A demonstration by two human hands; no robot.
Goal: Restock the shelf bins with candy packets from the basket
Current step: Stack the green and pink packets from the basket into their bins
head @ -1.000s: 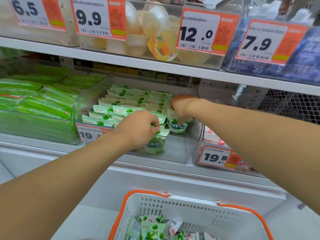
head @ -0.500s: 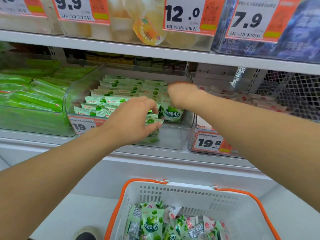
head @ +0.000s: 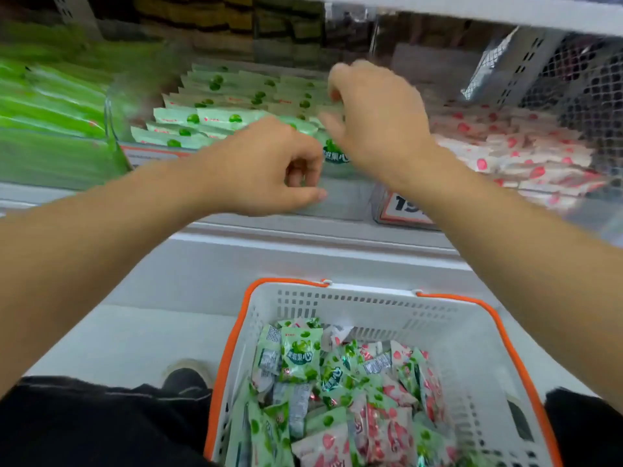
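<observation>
Candy packets [head: 300, 357] are mixed green and pink, piled loose in the white basket [head: 472, 338] near the person; more green ones stand filed in rows in the clear middle bin [head: 340, 200], pink ones in the right bin.

Likely light, crinkly, soft-filled and a bit slick. Pinch by a flat face or sealed edge, no squeeze needed.

Basket packets point every way, no common axis. Binned ones lean back, long edges running left-right.

Left hand [head: 266, 166]: fingers curled, nothing visibly held. Right hand [head: 374, 116]: fingers relaxed over the green rows, blurred, grip can't be confirmed.
</observation>
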